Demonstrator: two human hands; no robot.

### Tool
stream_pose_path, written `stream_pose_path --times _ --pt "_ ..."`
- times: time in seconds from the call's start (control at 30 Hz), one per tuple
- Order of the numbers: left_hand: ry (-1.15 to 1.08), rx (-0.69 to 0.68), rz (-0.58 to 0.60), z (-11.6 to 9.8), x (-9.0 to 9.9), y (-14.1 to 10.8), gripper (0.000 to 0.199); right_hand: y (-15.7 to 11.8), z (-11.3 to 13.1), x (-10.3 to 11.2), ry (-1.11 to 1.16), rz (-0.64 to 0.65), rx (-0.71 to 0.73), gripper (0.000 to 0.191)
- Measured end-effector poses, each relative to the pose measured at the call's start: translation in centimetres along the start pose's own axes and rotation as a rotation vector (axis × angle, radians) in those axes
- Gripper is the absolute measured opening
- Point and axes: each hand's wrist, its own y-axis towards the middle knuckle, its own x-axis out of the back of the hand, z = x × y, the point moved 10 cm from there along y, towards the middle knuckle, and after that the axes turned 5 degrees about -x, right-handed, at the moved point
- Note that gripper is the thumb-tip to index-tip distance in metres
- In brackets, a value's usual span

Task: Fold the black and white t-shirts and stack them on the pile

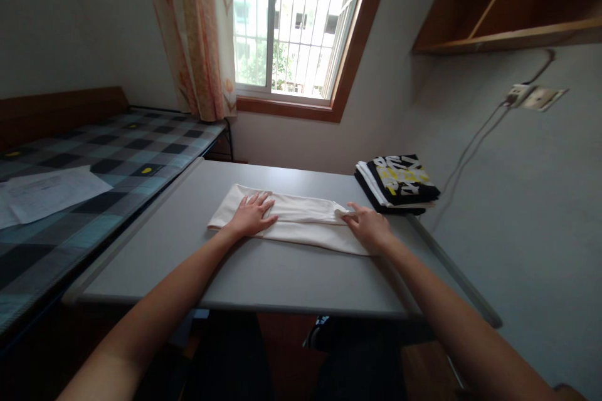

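Note:
A white garment [301, 219], folded into a long narrow strip, lies across the light grey table [282, 276]. Flat on its left part rests my left hand [254, 214], fingers spread. At the strip's right part, my right hand [369, 225] pinches a bunched, slightly raised bit of the cloth between thumb and fingers. The garment's far right end is partly hidden by my right hand and wrist.
A stack of folded dark and white clothes [399, 182] sits at the table's back right corner. To the left is a bed with a checked sheet [174, 135] and papers [56, 194]. A shelf [508, 34] hangs at upper right, near a socket [536, 97] with cables.

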Motion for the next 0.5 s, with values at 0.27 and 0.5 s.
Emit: stream_pose_path --times 0.27,0.5 --pt "-0.033 -0.004 -0.013 0.1 0.0 0.0 0.059 2.5 -3.1 -1.9 0.352 0.029 -0.277 0.043" --pt "-0.061 -0.087 -0.067 -0.9 1.1 -0.2 0.056 3.1 -3.6 -4.1 0.797 0.404 -0.386 0.032"
